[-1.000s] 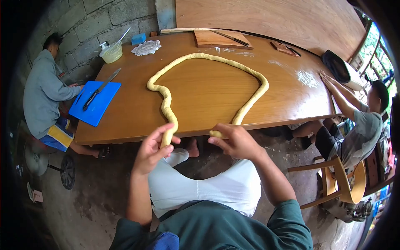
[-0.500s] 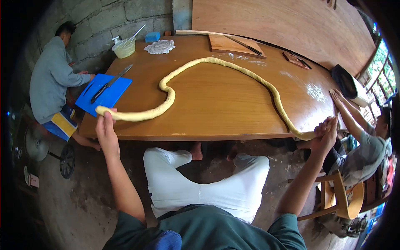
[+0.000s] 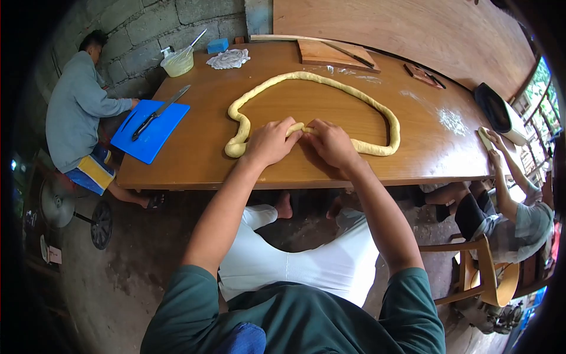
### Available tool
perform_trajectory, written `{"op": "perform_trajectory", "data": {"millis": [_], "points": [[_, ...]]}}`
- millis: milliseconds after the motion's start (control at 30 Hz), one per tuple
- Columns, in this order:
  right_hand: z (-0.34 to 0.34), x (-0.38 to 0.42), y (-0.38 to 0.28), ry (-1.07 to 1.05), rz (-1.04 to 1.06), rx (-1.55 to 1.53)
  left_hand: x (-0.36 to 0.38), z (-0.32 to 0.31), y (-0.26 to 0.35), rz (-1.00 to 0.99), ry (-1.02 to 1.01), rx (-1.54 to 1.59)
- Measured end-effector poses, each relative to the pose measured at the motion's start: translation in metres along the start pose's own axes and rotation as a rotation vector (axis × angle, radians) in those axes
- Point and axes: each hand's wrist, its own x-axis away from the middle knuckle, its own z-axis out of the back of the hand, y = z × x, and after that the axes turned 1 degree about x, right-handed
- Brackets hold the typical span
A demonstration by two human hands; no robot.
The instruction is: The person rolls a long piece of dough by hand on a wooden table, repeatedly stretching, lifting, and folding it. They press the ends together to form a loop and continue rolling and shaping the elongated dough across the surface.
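While my left hand (image 3: pixel 272 140) and right hand (image 3: pixel 330 141) pinch dough rope (image 3: pixel 330 82) ends together on tabletop (image 3: pixel 194 159), I press evenly to seal.

The dough rope (image 3: pixel 330 82) is pale yellow. The table (image 3: pixel 295 165) is shiny orange-brown wood. The cutting board (image 3: pixel 150 130) is bright blue, and the knife (image 3: pixel 159 111) on it has a black handle. The bowl (image 3: pixel 177 62) looks pale green. The cloth (image 3: pixel 229 58) is white. The wall (image 3: pixel 147 23) is grey blocks.
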Motion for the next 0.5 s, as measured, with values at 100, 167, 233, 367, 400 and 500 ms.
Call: {"op": "perform_trajectory", "data": {"millis": [100,167,233,367,400,500], "points": [[-0.006,0.0,-0.005,0.026,-0.007,0.01,0.008,-0.002,-0.003,-0.033,0.049,0.09],[-0.005,-0.008,0.001,0.049,0.033,0.013,0.0,-0.004,-0.005,-0.032,0.09,0.137],[-0.008,-0.023,0.019,0.052,0.039,0.005,-0.02,-0.014,-0.019,-0.038,0.114,0.154],[-0.006,-0.06,0.035,0.079,-0.049,-0.067,-0.075,-0.014,-0.04,-0.021,0.092,0.257],[-0.003,-0.069,0.038,0.103,-0.093,-0.108,-0.09,-0.013,-0.041,0.03,0.047,0.275],[-0.003,-0.092,0.06,0.105,-0.091,-0.099,-0.126,-0.027,-0.04,-0.016,0.119,0.408]]}}
